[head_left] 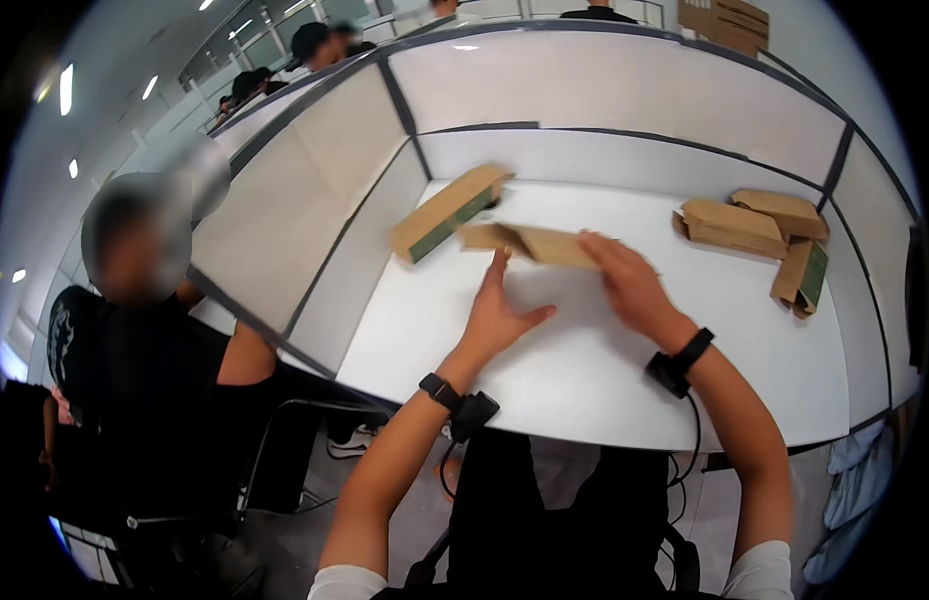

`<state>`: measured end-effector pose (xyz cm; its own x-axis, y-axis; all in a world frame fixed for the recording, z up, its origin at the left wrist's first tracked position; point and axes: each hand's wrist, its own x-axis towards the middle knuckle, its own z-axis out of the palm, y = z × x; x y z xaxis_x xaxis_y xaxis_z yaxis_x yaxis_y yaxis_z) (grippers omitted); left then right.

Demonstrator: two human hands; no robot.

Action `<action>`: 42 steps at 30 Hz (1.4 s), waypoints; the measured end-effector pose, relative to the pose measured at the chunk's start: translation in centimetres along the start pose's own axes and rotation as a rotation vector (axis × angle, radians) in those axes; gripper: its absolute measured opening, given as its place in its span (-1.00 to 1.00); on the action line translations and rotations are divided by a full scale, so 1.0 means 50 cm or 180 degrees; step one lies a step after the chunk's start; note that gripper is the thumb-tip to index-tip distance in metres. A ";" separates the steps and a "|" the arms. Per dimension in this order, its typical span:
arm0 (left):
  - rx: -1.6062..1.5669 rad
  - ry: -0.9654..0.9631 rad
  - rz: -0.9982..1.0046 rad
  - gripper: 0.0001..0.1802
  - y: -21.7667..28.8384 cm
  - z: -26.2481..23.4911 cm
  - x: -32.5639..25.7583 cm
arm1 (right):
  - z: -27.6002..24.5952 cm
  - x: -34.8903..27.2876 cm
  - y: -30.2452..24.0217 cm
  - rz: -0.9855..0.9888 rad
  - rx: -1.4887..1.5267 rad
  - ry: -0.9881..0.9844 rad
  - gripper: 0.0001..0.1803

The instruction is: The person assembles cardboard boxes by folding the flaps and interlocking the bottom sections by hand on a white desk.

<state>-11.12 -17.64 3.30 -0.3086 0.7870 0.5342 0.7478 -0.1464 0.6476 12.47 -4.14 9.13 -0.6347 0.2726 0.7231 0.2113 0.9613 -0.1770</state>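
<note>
A narrow brown cardboard box point(560, 248) lies crosswise before me, slightly blurred, with a dark gap near its left part. My right hand point(633, 285) grips its right end, fingers laid over the cardboard and the thumb hidden. At the box's near edge, toward its left end, is my left hand point(500, 315); a raised fingertip meets the cardboard and the thumb stands well apart. Just beyond, on the left, rests a longer brown box point(450, 212) with a green side panel. Both wrists wear black straps with small dark modules and cables.
Several brown boxes point(733, 228) sit in a group at the table's right back, one with a green side. Pale partition walls point(625, 85) enclose the white table point(625, 390). A person in black point(155, 340) sits to the left, outside the partition, near a dark chair point(285, 450).
</note>
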 end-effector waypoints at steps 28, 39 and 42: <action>-0.3494 -0.0775 -0.1279 -0.46 -0.165 0.299 0.214 | 0.287 -0.103 0.292 0.0903 0.0845 0.0032 0.16; -0.3357 -0.0520 -0.0584 -0.15 -0.142 0.328 0.243 | 0.234 -0.084 0.272 0.1451 0.2073 0.0038 -0.30; -0.3135 -0.0404 -0.0757 -0.30 -0.135 0.330 0.241 | 0.244 -0.094 0.286 0.1475 0.2277 -0.0072 -0.41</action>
<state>-10.19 2.72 -3.62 -0.2788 0.9093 0.3091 -0.1581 -0.3609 0.9191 9.41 8.81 -4.96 -0.6163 0.6382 0.4614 -0.0624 0.5445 -0.8365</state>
